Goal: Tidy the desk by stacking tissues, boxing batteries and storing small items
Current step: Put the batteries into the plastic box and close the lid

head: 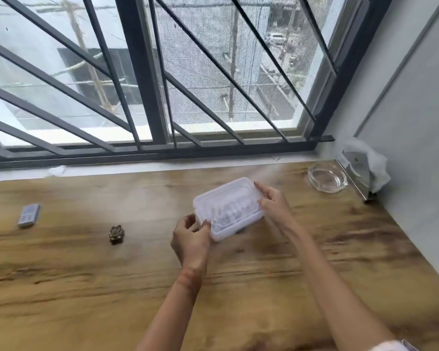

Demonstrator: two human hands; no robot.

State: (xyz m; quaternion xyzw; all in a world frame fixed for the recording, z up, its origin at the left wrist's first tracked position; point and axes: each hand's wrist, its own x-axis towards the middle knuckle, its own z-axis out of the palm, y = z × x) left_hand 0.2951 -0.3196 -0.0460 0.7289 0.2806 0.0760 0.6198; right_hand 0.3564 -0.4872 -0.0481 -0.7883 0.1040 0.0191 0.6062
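At far left on the tabletop (86,287): small grey-blue pack (29,215), lying flat, markings too blurred to read. Right of it and well apart: little brass-coloured ornament (116,234), standing alone. Toward the middle: left grip (190,239), narrow, thumb and curled fingers pinching the near-left corner of the plastic box (228,207). Looks milky and translucent, rectangular with rounded corners, lid on top with a raised rim. Shows pale cylindrical shapes through the lid, probably batteries, too blurred to count. Sits near the middle of the tabletop, set at an angle, one end toward the window; cannot tell whether resting on the wood or raised slightly. At its right end: right grip (274,202), forefinger laid straight along the far rim, remaining fingers bent over the lid's edge, holding the box. Probably pressing the lid shut. Risk of one corner left unlatched through uneven pressing, with batteries spilled later. Risk of thin plastic flexing and slipping out of the left pinch. Risk of a rightward shove reaching the glass ashtray (327,179) nearby. Farthest right, against the wall: metal holder (355,171) with crumpled white tissue (376,168) spilling out, not yet stacked.
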